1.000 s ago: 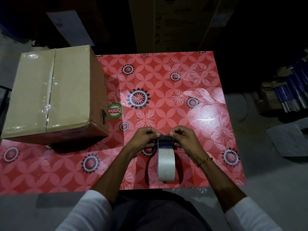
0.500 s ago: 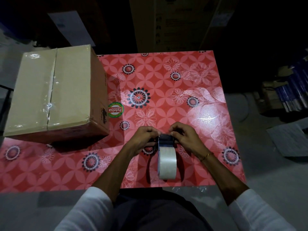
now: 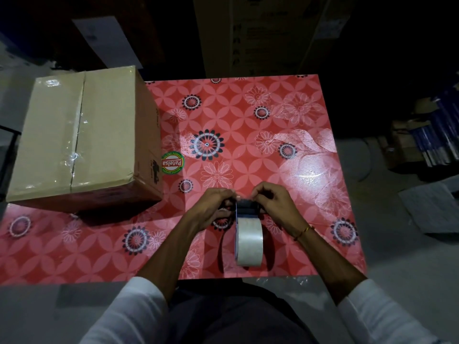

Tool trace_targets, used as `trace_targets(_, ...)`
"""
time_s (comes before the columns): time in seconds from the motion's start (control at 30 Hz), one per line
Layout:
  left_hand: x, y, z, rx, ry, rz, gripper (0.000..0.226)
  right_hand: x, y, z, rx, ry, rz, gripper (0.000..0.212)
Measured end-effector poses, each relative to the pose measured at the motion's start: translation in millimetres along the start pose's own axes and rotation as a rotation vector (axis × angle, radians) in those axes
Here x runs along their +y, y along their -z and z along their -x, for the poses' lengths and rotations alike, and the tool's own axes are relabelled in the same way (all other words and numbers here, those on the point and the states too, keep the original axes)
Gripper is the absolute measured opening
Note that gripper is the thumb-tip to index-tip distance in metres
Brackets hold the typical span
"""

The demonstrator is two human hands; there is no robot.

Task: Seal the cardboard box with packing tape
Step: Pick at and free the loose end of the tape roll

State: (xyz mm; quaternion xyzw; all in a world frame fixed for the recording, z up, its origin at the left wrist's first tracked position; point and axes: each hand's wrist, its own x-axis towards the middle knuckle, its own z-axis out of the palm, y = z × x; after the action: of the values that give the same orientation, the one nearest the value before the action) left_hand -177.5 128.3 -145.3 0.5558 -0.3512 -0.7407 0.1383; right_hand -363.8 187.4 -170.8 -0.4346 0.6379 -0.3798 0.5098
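A closed cardboard box [image 3: 104, 135] stands at the table's left side, clear tape glinting along its centre seam. A tape dispenser with a roll of pale packing tape [image 3: 248, 240] stands upright near the table's front edge. My left hand [image 3: 212, 208] grips the dispenser's dark head from the left. My right hand [image 3: 274, 204] pinches the same head from the right, fingertips at its top edge. The box lies well to the left of both hands, apart from them.
The table [image 3: 260, 108] has a red floral cover with a round green sticker [image 3: 173, 163] beside the box. Tall cardboard cartons [image 3: 268, 33] stand behind the table. Stacked goods [image 3: 432, 137] and flat grey sheets [image 3: 434, 207] sit on the floor at right.
Both hands stay on the dispenser's head with only small finger shifts. The box has not moved.
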Motion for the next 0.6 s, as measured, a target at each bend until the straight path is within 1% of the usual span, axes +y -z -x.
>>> trace_targets(0.1, -1.6, 1.0, -1.8, -0.010, 0.015, -0.015, 0.017, -0.7, -2.4, 1.3, 0.013, 0.040, 0.031, 0.031)
trace_targets(0.2, -2.3, 0.3, -1.8, -0.019, 0.003, -0.033, 0.019, -0.5, -3.5, 2.0, 0.019, 0.051, 0.046, 0.026)
trace_targets(0.33, -1.9, 0.2, -1.5, -0.034, 0.002, -0.032, 0.017, -0.2, -3.5, 2.2, 0.025, 0.060, 0.073, 0.023)
trace_targets(0.6, -0.2, -2.8, -0.5, 0.006, -0.009, -0.081, 0.011, 0.2, -4.0, 2.6, 0.031, 0.075, 0.116, 0.021)
